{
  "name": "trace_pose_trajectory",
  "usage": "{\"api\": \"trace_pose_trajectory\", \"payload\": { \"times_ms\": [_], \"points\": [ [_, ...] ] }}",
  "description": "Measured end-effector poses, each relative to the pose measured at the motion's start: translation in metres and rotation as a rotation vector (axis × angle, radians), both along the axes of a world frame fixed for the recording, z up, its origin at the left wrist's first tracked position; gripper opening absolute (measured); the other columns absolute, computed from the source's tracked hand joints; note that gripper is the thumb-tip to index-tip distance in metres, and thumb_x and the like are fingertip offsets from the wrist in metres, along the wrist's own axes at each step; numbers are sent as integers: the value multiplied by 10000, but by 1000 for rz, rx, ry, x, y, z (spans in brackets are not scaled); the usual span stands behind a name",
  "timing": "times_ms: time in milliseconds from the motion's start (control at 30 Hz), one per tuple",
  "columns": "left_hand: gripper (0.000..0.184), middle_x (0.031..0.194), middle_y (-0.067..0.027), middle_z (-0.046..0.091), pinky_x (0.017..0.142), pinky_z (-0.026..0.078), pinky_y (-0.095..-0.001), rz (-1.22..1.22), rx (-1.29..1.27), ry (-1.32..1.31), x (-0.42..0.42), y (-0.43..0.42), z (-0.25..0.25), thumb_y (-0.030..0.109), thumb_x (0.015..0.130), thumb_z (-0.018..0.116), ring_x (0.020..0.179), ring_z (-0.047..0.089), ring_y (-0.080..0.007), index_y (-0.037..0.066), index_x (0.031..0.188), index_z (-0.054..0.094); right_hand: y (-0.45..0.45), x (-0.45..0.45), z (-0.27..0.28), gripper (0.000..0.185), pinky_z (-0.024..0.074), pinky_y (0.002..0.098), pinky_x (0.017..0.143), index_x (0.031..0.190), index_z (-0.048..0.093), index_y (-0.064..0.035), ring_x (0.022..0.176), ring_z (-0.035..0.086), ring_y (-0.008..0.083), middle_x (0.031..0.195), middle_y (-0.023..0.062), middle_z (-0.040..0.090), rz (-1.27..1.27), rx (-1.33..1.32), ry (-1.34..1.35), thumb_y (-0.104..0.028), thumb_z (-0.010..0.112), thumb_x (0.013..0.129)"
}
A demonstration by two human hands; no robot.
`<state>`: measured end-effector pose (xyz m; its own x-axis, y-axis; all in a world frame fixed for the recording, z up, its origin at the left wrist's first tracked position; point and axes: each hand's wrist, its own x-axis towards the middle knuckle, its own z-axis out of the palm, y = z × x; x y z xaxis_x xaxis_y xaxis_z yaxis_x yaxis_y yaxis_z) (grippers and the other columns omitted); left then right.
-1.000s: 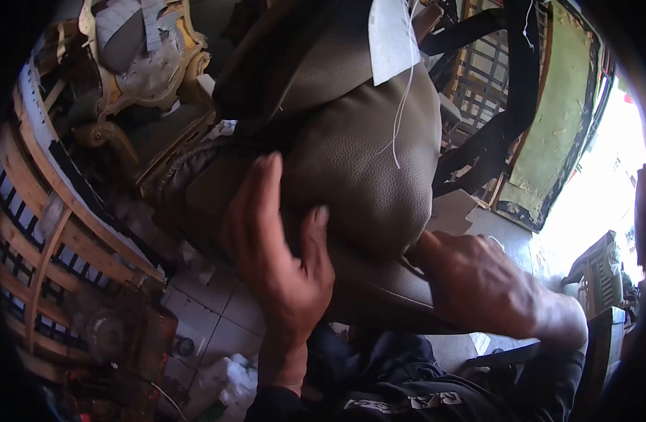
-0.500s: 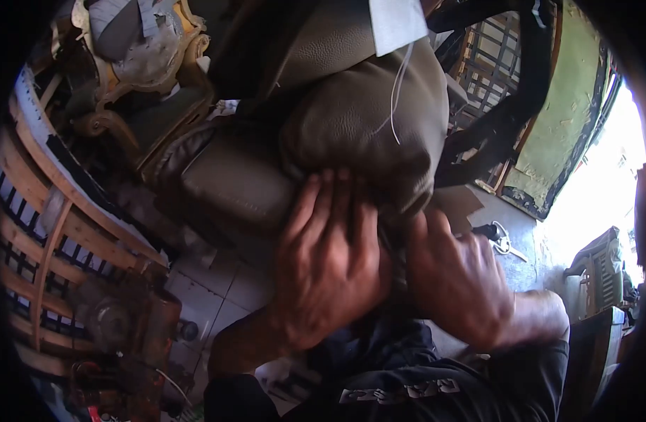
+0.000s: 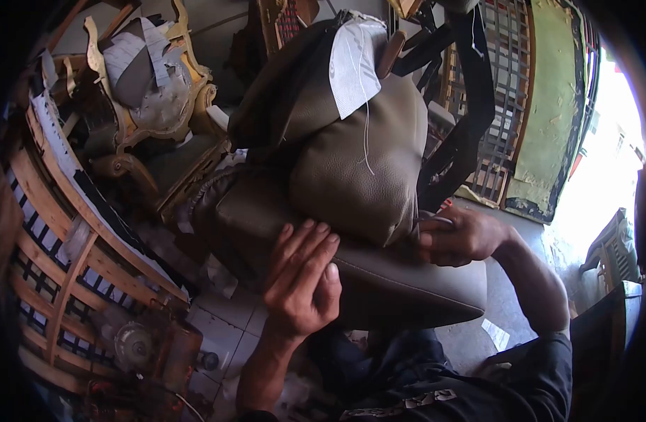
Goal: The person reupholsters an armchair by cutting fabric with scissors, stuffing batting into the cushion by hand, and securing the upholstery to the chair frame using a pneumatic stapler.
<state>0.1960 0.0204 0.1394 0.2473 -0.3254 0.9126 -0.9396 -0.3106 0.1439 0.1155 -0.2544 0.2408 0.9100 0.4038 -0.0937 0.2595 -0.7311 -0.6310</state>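
A brown leather-covered chair seat (image 3: 407, 281) with a stitched seam lies in front of me. A bulging brown leather cushion (image 3: 358, 169) rests on it. My left hand (image 3: 302, 281) is at the seat's near-left part, its fingers stretched out and fingertips close to the cushion's lower edge, holding nothing. At the cushion's lower right corner, my right hand (image 3: 460, 235) is closed with fingers curled. A thin grey loop (image 3: 435, 218) shows by its fingers; what it belongs to is unclear. A white fabric piece (image 3: 355, 67) with loose thread hangs over the upper leather.
A carved wooden chair frame (image 3: 161, 105) stands at the upper left. Wooden slatted frames (image 3: 62, 281) and a rusty machine (image 3: 154, 352) are on the left. Black straps (image 3: 471, 105) hang at the right, before a green panel (image 3: 548, 112). Tiled floor (image 3: 217, 337) shows below.
Both hands were together at the cushion's lower edge. They have parted: the left lies flatter, the right is at the corner. More of the seat and its seam now shows.
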Motion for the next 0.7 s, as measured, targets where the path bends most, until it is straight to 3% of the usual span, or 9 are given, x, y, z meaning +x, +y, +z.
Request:
{"api": "trace_pose_trajectory", "payload": {
  "times_ms": [33, 100, 200, 233, 300, 367, 467, 600, 700],
  "points": [
    [310, 1204, -182, 704, 1118, 413, -508, 16, -19, -28, -1, 0, -5, 88, 894, 588, 1185, 651, -356, -13, 1155, 720, 7, 0, 8, 322, 495, 333, 652, 936, 629, -74, 702, 607, 155, 772, 48, 607, -170, 48, 367, -324, 477, 1071],
    [341, 1228, -175, 697, 1147, 374, -533, 16, -40, -3, -6, -3, -12, 106, 895, 575, 1229, 627, -362, -5, 1184, 718, 5, 6, 3, 331, 496, 328, 657, 952, 642, -75, 728, 622, 150, 787, 38, 626, -98, 53, 398, -327, 467, 1075],
    [379, 1233, -167, 698, 1183, 316, -560, 184, 74, -85, -12, -17, -15, 195, 914, 546, 1266, 607, -330, 0, 1187, 721, 11, 11, -3, 232, 550, 414, 677, 1035, 667, -56, 660, 686, 314, 836, 109, 702, 28, -82, 142, -236, 520, 1027],
    [379, 1233, -167, 698, 1183, 316, -560, 185, 83, -70, -15, -18, -11, 195, 914, 546, 1266, 607, -330, 0, 1187, 721, 17, 7, -4, 232, 550, 414, 677, 1035, 667, -56, 660, 686, 314, 836, 109, 702, 31, -73, 158, -236, 520, 1027],
    [381, 1200, -165, 712, 1187, 315, -552, 265, 204, 61, -25, -23, 5, 213, 918, 532, 1274, 603, -317, -5, 1158, 732, 27, -6, -7, 183, 570, 462, 744, 1082, 660, -56, 775, 712, 390, 869, 195, 705, -70, -124, -7, -110, 580, 927],
    [393, 1162, -190, 720, 1161, 366, -544, 295, 288, 78, -28, -27, 14, 204, 911, 508, 1235, 629, -327, -28, 1134, 733, 32, -11, -9, 303, 578, 487, 757, 1124, 626, -21, 814, 710, 414, 855, 243, 695, -68, -129, 32, -16, 587, 823],
    [371, 1076, -295, 690, 1039, 476, -582, 239, 391, 82, -24, -30, 33, 153, 819, 516, 1064, 674, -462, -91, 1039, 689, 37, -16, -15, 208, 585, 482, 640, 1031, 544, 42, 720, 702, 442, 880, 248, 668, -97, -196, -215, -39, 579, 842],
    [340, 1028, -323, 693, 1034, 488, -558, 261, 539, 51, -21, -39, 53, 156, 821, 538, 1058, 675, -453, -100, 965, 708, 50, -23, -21, 160, 567, 491, 489, 987, 508, 33, 616, 690, 434, 878, 226, 646, -181, -378, -227, -71, 560, 877],
    [309, 1007, -318, 692, 1030, 491, -552, 189, 610, 94, -17, -38, 65, 164, 827, 554, 1035, 677, -456, -89, 922, 705, 62, -27, -26, 159, 564, 471, 467, 969, 502, 32, 580, 686, 421, 847, 206, 635, -235, -431, -309, -78, 571, 876]
  ]
}}
